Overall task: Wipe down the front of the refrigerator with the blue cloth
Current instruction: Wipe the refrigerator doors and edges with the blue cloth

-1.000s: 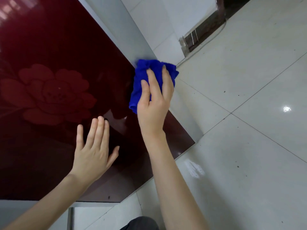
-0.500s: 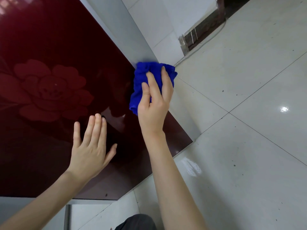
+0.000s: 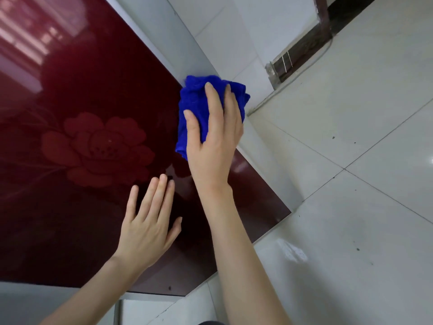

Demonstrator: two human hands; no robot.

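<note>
Right hand [image 3: 214, 146] slid blue cloth [image 3: 194, 99] higher along the refrigerator [image 3: 93, 78] edge.

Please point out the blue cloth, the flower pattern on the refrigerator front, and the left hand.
blue cloth [image 3: 194, 97], head view: bunched fabric in its upper left part.
flower pattern [image 3: 98, 146], head view: centre of the bloom.
left hand [image 3: 147, 226], head view: back of the hand.

Left grip [image 3: 147, 227] flat, right grip [image 3: 212, 146] fingers straight

Glossy white floor tiles [image 3: 351, 207] meet a white tiled wall [image 3: 234, 31] beside a dark door frame [image 3: 323, 17].
</note>
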